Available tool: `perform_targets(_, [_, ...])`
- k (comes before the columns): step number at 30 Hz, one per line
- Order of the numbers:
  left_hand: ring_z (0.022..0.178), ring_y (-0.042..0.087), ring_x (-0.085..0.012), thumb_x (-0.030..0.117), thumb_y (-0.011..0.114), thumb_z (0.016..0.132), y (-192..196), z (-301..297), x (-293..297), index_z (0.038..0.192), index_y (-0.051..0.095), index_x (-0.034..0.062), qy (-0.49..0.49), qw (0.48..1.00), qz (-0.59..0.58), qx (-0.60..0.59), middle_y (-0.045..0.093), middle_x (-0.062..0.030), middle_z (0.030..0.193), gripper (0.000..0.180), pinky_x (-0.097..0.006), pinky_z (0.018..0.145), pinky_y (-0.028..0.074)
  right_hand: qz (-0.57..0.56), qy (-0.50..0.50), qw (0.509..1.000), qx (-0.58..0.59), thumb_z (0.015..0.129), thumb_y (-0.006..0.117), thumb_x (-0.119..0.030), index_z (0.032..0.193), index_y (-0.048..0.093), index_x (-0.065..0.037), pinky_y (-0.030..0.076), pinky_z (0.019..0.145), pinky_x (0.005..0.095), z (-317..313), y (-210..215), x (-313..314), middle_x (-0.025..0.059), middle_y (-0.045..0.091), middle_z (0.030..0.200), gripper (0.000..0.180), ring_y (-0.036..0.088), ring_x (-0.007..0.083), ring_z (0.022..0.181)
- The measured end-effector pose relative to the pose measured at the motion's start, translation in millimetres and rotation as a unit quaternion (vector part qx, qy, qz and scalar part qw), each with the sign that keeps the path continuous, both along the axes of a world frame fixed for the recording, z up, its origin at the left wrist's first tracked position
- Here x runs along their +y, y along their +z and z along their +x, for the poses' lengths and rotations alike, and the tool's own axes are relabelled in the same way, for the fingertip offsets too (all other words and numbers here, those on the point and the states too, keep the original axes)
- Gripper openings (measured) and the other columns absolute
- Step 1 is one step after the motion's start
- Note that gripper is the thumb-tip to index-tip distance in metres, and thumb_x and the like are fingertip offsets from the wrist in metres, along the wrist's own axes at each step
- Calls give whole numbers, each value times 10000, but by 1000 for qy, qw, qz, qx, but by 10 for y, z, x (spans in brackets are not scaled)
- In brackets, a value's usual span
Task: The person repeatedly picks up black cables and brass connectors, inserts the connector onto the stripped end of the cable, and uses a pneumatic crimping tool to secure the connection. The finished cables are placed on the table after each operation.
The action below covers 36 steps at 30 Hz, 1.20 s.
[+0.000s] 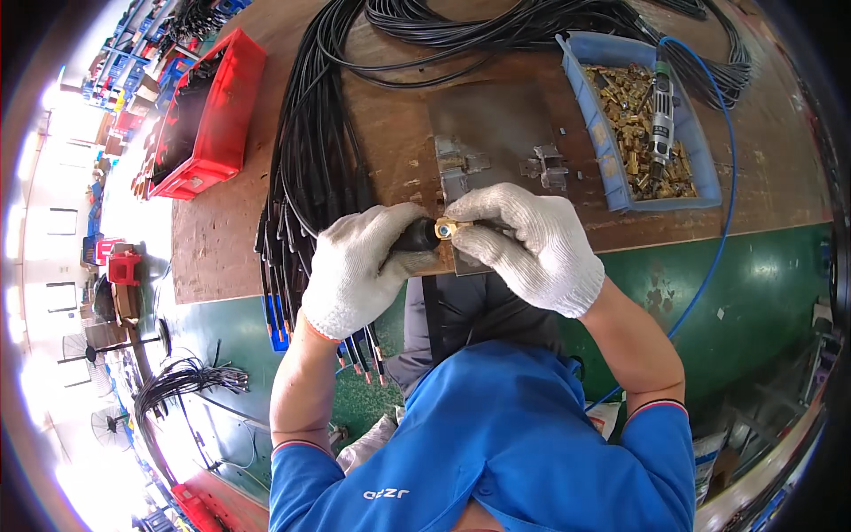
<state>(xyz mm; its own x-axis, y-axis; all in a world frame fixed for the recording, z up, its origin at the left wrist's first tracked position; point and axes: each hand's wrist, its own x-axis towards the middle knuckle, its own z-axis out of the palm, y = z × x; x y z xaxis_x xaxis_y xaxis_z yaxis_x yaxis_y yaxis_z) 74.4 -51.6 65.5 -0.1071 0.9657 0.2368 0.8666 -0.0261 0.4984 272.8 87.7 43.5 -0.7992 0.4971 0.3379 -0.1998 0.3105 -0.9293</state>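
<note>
While the gloved left hand [363, 266] wraps its fingers tight around a black rubber hose end [417, 235], the gloved right hand [523, 244] pinches a small brass fitting [446, 229] at its tip, probably touching, just above the brown wooden worktop [390, 133] edge, near the blue plastic bin of brass parts [596, 133].

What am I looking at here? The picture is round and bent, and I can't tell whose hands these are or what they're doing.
There is no machine: a camera worn on a person's head looks down, and its wide lens bends the edges. The gloved left hand grips the end of a black hose; the gloved right hand holds a small brass fitting against it. On the wooden bench lie a bundle of black hoses, a blue tray of brass fittings with a power tool on top, and a red bin.
</note>
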Motion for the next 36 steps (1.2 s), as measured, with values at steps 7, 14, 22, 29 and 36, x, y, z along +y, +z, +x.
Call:
perform_targets(7, [865,715,-374,242,842,825,-41,26,11,1191,696,52,-8,1000,8,9,719,-135,931,438,-465,770,556,0,-3,999,-46,1022,757,-78,1166,706,34,604,725,283,-8,-41,-3,111,797,934,190,743,97,833])
perform_targets(14, [870,711,-392,99,798,781,-29,32,18,1257,671,22,-39,997,-11,72,702,-155,937,499,-493,789,555,199,-29,979,19,997,763,-51,1139,711,7,588,681,330,-37,-158,37,114,788,895,162,762,139,793])
perform_targets(22, [834,713,-359,70,795,742,65,14,196,1438,583,22,-20,981,-65,183,715,-124,956,728,-462,760,560,-6,-32,999,-39,1019,715,-169,1125,684,5,598,799,394,-231,-260,57,207,770,999,206,787,355,926])
perform_targets(29, [921,704,-321,200,888,770,152,4,340,1344,686,64,-38,942,208,259,712,-88,1016,624,-423,844,551,-205,-64,977,-18,1048,699,-268,1152,694,-18,549,660,286,-553,-308,322,40,736,883,270,662,100,721])
perform_targets(36, [985,716,-252,667,553,1055,-422,-218,817,1409,617,-1,78,899,191,-387,719,-187,1194,759,-375,930,567,-447,-62,891,49,1068,637,-282,1137,689,-42,405,484,230,-681,-186,537,4,648,766,255,531,62,530])
